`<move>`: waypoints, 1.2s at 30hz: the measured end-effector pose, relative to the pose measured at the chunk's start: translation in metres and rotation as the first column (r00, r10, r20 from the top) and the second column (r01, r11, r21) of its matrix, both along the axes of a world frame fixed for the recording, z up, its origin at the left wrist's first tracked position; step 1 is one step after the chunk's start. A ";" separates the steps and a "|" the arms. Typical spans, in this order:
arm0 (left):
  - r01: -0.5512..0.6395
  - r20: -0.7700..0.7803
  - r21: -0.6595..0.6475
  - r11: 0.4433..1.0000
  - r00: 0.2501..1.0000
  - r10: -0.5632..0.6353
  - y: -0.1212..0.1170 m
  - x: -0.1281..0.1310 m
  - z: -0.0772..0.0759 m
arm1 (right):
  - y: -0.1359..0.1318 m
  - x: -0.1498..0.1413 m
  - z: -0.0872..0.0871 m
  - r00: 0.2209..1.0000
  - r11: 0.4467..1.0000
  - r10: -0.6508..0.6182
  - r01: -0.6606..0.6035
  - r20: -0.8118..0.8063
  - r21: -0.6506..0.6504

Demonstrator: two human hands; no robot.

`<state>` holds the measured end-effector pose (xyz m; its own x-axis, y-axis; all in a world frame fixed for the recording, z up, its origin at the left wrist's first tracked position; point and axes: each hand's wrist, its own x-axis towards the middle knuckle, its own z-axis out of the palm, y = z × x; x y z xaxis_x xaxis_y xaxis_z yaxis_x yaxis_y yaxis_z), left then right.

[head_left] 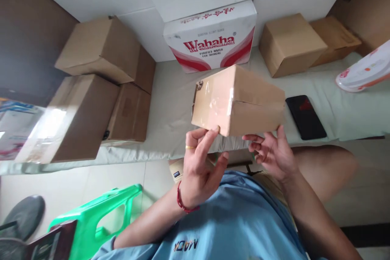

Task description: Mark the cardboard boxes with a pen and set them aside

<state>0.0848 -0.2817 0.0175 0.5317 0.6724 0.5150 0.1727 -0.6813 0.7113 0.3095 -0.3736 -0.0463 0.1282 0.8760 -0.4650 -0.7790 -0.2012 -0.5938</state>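
A small brown cardboard box [256, 107] with shiny clear tape on its left face is tilted between my two hands, over the front of the covered table. My left hand [201, 164] has a fingertip pressed on the box's lower left edge, its thumb apart from the cardboard; a ring and a red bracelet show on it. At the lower right edge is my right hand [272, 152], with the thumb at the corner and curled fingers under the edge. Whether the underside touches the table is hidden. A black phone [306, 117] lies to the right of the box.
A white and red Wahaha carton [213, 38] stands against the wall. Brown boxes are stacked at left [100, 48], and more boxes [291, 42] sit at back right. A white container [365, 69] is at far right. Below left stands a green stool [91, 207].
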 end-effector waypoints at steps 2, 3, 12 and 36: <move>-0.020 -0.013 0.167 0.986 1.000 0.022 0.001 0.000 0.008 | 0.005 -0.010 -0.006 0.998 0.999 0.043 -0.042 -0.045 0.011; -0.025 -0.010 0.222 0.975 1.000 0.029 0.004 0.000 0.011 | 0.008 -0.017 -0.009 0.995 0.997 0.078 -0.077 -0.059 0.008; -0.050 -0.187 0.059 0.997 0.981 0.060 0.009 0.002 -0.019 | 0.008 -0.009 -0.017 0.590 0.893 0.437 -0.375 0.679 -0.249; -0.325 -0.112 0.261 0.909 0.925 0.363 0.049 0.129 -0.008 | 0.048 0.102 0.013 -0.787 0.700 0.365 -0.120 0.497 -0.704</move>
<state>0.2136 -0.2331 0.0096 0.3746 0.6984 0.6098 0.5209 -0.7026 0.4847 0.4115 -0.3258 -0.0329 0.0757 0.9453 -0.3172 0.9966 -0.0610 0.0558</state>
